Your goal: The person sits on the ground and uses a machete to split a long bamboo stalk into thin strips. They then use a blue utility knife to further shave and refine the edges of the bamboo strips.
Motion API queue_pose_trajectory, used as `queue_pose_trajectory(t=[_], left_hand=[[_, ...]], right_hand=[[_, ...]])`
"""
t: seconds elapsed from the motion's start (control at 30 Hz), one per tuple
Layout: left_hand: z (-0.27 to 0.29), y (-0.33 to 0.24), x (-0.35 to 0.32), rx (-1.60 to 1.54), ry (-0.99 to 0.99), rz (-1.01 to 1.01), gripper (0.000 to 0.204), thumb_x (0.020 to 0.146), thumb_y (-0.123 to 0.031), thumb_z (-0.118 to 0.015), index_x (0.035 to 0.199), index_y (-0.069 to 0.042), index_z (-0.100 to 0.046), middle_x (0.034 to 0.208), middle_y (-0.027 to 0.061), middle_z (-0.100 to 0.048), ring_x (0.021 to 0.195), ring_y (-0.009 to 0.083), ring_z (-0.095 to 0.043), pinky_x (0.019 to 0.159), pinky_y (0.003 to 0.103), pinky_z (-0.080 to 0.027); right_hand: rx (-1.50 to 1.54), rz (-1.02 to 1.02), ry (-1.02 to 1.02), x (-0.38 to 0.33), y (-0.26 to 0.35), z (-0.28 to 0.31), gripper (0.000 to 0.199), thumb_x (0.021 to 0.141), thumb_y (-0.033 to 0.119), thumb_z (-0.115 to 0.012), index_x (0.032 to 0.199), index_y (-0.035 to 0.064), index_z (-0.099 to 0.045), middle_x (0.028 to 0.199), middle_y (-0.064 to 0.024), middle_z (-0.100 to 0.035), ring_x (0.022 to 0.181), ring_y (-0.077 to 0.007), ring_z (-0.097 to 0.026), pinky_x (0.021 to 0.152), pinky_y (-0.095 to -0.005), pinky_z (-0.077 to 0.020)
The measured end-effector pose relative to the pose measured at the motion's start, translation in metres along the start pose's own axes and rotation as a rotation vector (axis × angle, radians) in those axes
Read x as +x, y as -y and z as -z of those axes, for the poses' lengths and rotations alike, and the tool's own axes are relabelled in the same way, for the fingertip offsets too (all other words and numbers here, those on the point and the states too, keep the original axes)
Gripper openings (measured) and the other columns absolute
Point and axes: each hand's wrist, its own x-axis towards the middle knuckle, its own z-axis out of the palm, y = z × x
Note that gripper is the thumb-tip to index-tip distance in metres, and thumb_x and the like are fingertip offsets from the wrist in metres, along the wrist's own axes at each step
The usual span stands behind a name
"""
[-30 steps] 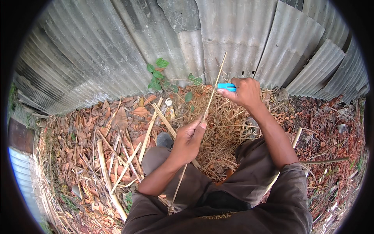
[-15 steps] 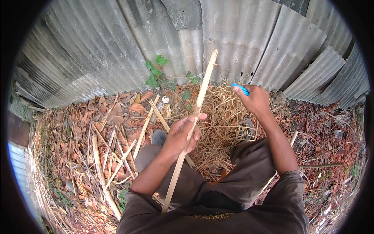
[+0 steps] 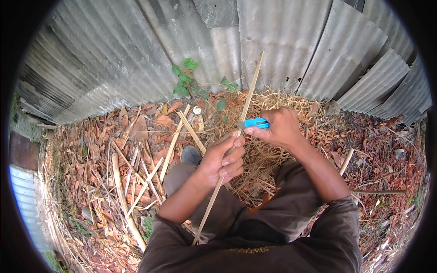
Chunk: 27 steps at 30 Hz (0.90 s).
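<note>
A long, pale split bamboo strip (image 3: 253, 88) slants from my lap up toward the metal fence, its narrow edge turned upward. My left hand (image 3: 224, 160) is wrapped round the strip near its middle. In my right hand (image 3: 281, 129) is a blue utility knife (image 3: 256, 123), gripped by its handle. The knife's short blade lies against the strip just above my left fingers. How far the blade has bitten in, I cannot tell.
Several bamboo strips (image 3: 122, 198) lie on dry leaves at the left. Thin shavings (image 3: 268, 98) are heaped between my knees and the corrugated metal fence (image 3: 282, 50). A green plant (image 3: 184, 77) grows by the fence. Another stick (image 3: 347, 160) lies at right.
My right hand has come left and down, bringing the knife onto the bamboo strip. The strip has turned from its broad face to its narrow edge in my left hand.
</note>
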Motion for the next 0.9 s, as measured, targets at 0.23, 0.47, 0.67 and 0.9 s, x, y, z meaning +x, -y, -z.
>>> queue_pose_trajectory(t=[0.23,0.47,0.67,0.9], left_hand=[[-0.003,0.000,-0.002,-0.059,0.048,0.062,0.030,0.104,-0.033,-0.025,0.086,-0.014,-0.040,0.047,-0.0057,-0.032,0.029,0.0080,-0.029,0.035,0.022,-0.025],[0.000,-0.001,-0.009,-0.046,0.009,0.067,0.031,0.104,-0.035,-0.028,0.084,-0.014,-0.040,0.046,-0.0061,-0.029,0.028,0.0076,-0.026,0.033,0.022,-0.023],[0.005,0.013,-0.013,-0.079,0.097,0.182,0.028,0.103,-0.032,-0.028,0.086,-0.013,-0.039,0.048,-0.0044,-0.034,0.030,0.0083,-0.032,0.033,0.022,-0.026],[0.000,0.010,-0.013,0.158,-0.026,0.089,0.031,0.103,-0.034,-0.028,0.085,-0.012,-0.040,0.047,-0.0048,-0.032,0.030,0.0083,-0.031,0.034,0.022,-0.026]], right_hand=[[-0.070,-0.214,0.011,0.023,-0.027,0.004,0.075,0.073,0.079,-0.051,0.060,0.0062,-0.065,0.045,-0.0111,-0.053,0.044,-0.0294,-0.057,0.044,-0.0419,-0.0436],[-0.068,-0.059,0.046,0.003,0.000,-0.002,0.073,0.073,0.077,-0.053,0.058,0.0069,-0.064,0.045,-0.0095,-0.053,0.044,-0.0289,-0.057,0.045,-0.0411,-0.0444],[-0.168,-0.493,-0.051,0.039,-0.091,0.017,0.080,0.077,0.079,-0.044,0.057,0.0036,-0.062,0.050,-0.0133,-0.055,0.055,-0.0309,-0.061,0.054,-0.0448,-0.0463],[-0.090,-0.763,-0.095,0.019,-0.134,0.028,0.081,0.080,0.077,-0.042,0.060,0.0013,-0.062,0.052,-0.0157,-0.055,0.056,-0.0322,-0.060,0.058,-0.0451,-0.0453]])
